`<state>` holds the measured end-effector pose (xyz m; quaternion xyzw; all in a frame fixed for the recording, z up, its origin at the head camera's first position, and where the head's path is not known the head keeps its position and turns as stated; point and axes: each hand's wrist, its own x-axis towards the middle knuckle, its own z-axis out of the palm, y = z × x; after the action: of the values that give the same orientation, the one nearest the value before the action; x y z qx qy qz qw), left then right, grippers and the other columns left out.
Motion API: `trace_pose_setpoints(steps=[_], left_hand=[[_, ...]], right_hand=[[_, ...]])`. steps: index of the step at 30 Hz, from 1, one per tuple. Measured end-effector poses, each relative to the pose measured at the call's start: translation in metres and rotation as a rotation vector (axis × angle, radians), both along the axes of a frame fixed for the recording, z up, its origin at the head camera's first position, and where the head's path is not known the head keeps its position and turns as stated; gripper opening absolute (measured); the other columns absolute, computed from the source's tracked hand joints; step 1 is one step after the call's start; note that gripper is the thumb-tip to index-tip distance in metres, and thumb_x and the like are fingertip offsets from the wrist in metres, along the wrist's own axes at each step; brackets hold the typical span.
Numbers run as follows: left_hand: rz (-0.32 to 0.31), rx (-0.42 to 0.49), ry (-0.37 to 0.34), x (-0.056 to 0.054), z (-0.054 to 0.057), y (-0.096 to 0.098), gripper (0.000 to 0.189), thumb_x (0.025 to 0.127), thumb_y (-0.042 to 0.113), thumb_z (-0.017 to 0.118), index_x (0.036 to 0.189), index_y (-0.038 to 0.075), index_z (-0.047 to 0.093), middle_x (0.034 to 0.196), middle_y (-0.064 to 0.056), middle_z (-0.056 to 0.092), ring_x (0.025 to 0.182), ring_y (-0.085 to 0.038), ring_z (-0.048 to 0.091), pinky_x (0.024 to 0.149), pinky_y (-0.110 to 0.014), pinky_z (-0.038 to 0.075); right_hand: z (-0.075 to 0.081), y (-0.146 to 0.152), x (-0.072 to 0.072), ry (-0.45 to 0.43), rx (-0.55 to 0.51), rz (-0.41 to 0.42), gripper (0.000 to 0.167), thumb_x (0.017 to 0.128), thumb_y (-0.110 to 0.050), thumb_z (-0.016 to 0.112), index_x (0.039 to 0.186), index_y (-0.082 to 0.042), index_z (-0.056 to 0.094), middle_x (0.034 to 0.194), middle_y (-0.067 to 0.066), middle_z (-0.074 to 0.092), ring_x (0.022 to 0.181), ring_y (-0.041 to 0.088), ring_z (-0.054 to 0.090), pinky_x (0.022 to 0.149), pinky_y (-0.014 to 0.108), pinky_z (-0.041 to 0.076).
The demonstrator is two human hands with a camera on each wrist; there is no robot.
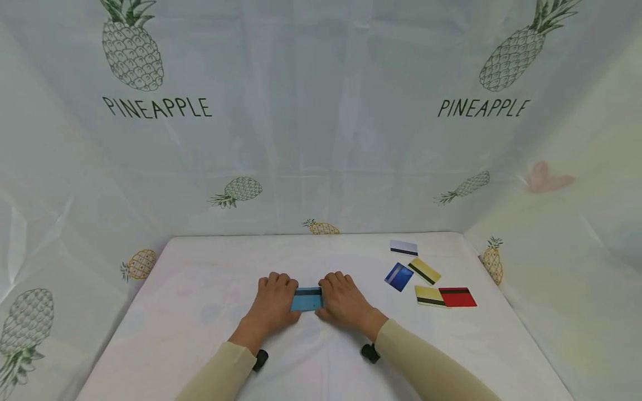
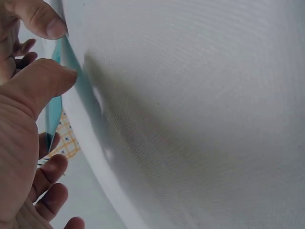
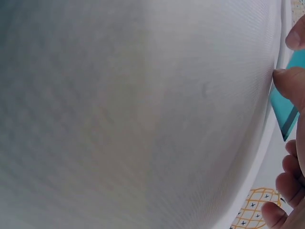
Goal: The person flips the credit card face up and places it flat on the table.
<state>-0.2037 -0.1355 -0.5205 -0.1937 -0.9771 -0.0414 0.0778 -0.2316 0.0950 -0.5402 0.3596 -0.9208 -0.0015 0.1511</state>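
The left hand point(image 1: 275, 301) pinches the left end of a light-blue, dark-striped rectangular plastic card point(image 1: 306, 302) between thumb and fingers. The card is between the hands, at the middle of the white cloth-covered counter point(image 1: 200, 278). It looks light, thin and springy – probably smooth enough to slip, and apt to crease if bent hard – so the short ends seem the best hold. The right hand point(image 1: 346, 301) pinches its right end likewise. Farther right lie a dark-blue plastic card point(image 1: 399, 277) and a red plastic card point(image 1: 460, 299).

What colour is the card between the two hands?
The magnetic-stripe card is light blue with a dark stripe; the head view shows it best.
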Motion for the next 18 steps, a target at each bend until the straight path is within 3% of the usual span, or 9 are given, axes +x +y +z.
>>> trace_pose_setpoints(steps=[7, 12, 18], left_hand=[[-0.016, 0.031, 0.070, 0.004, 0.002, -0.002, 0.060, 0.083, 0.045, 0.086, 0.130, 0.013, 0.065, 0.126, -0.008, 0.063, 0.117, -0.032, 0.051, 0.096, -0.053, 0.042], [-0.076, 0.094, 0.115, 0.007, 0.009, 0.000, 0.061, 0.082, 0.043, 0.087, 0.130, 0.012, 0.064, 0.126, -0.009, 0.063, 0.116, -0.032, 0.053, 0.094, -0.052, 0.044], [-0.155, 0.177, 0.081, 0.012, 0.021, 0.006, 0.065, 0.083, 0.039, 0.089, 0.133, 0.010, 0.061, 0.127, -0.008, 0.062, 0.119, -0.032, 0.052, 0.098, -0.051, 0.043]], right_hand=[[0.002, -0.003, 0.000, 0.024, -0.009, 0.014, 0.059, 0.089, -0.055, 0.077, 0.123, -0.008, 0.064, 0.115, 0.003, 0.063, 0.100, 0.019, 0.053, 0.081, 0.033, 0.043], [0.004, -0.004, 0.001, 0.024, -0.021, 0.025, 0.058, 0.091, -0.053, 0.076, 0.124, -0.008, 0.065, 0.116, 0.003, 0.063, 0.101, 0.019, 0.054, 0.082, 0.033, 0.044], [0.005, -0.007, 0.002, 0.043, -0.049, 0.077, 0.058, 0.089, -0.053, 0.079, 0.124, -0.008, 0.065, 0.117, 0.002, 0.062, 0.101, 0.018, 0.053, 0.080, 0.030, 0.042]])
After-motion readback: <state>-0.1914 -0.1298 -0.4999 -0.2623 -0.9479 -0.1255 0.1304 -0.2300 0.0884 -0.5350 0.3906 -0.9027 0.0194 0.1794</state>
